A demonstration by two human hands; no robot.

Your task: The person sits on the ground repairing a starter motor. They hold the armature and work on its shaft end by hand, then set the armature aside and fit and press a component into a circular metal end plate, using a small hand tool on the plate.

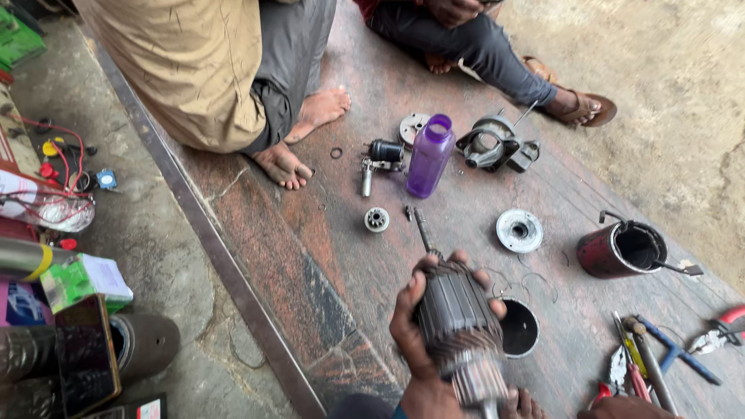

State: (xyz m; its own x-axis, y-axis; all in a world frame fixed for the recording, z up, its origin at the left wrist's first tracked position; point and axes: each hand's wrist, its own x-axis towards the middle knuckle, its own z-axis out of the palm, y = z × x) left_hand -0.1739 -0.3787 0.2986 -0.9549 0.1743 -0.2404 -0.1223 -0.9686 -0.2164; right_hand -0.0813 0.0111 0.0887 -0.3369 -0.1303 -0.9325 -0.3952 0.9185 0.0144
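Head view, looking down on a reddish stone floor (365, 256). Left hand (415, 326) wrapped around a dark motor rotor (458, 322), fingers (481, 275) curled over its upper end, thumb along the left side. Rotor held above the floor at the bottom middle, thin shaft pointing away toward the purple bottle (429, 155), copper end and splined stub pointing back toward the wearer. Right hand (625, 409) barely visible at the bottom edge, only its upper side showing; grip not possible to tell.

Just right of the rotor, flat on the floor, a dark round housing (519, 328) with its opening upward. Farther right, a red cylinder can (621, 248) lying on its side, mouth facing right. Between them, higher up, a silver round cover plate (519, 230). Small toothed gear (377, 219) left of the shaft tip. Purple bottle upright, with a small black-and-metal part (382, 159) beside it on the left and a grey cast housing (495, 143) on the right. Pliers and other hand tools (652, 361) scattered at the lower right.

Two other people seated on the floor at the top: bare feet (299, 143) near the bottle, a sandalled foot (582, 105) farther right. Wires, boxes and a dark pipe (143, 341) on the grey ground at the left.
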